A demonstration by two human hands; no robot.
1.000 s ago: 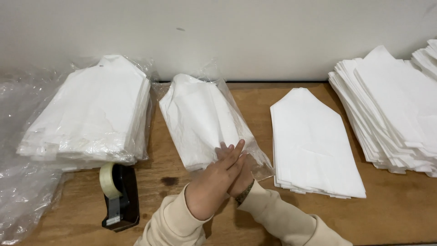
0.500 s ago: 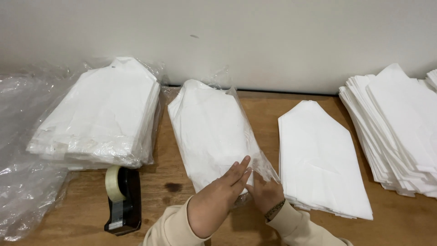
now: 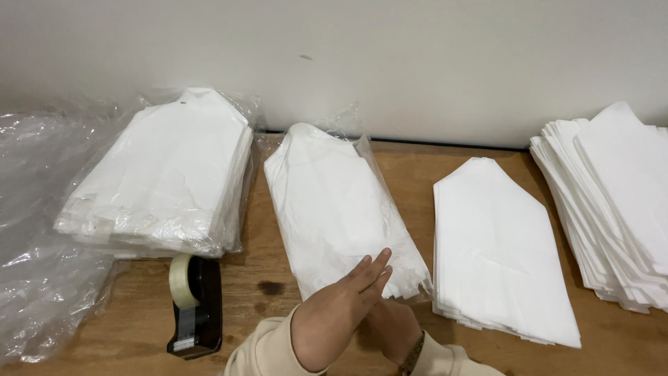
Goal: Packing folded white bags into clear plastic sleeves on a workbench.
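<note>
A stack of white folded sheets in a clear plastic bag [image 3: 334, 209] lies in the middle of the wooden table [image 3: 410, 163]. My left hand [image 3: 341, 313] lies flat with fingers together at the bag's near end, over my right hand [image 3: 390, 327]. The right hand is mostly hidden beneath it, at the bag's open near edge; what it grips I cannot make out.
A taller bagged stack of white sheets [image 3: 167, 174] sits at left, with loose clear plastic [image 3: 35, 230] beside it. A black tape dispenser [image 3: 195, 306] stands near the front. An unbagged white stack [image 3: 497, 247] lies to the right, and a big pile [image 3: 612, 202] at far right.
Both hands have slid toward me along the bagged stack to its near end. The left hand now covers the right. The view has shifted slightly.
</note>
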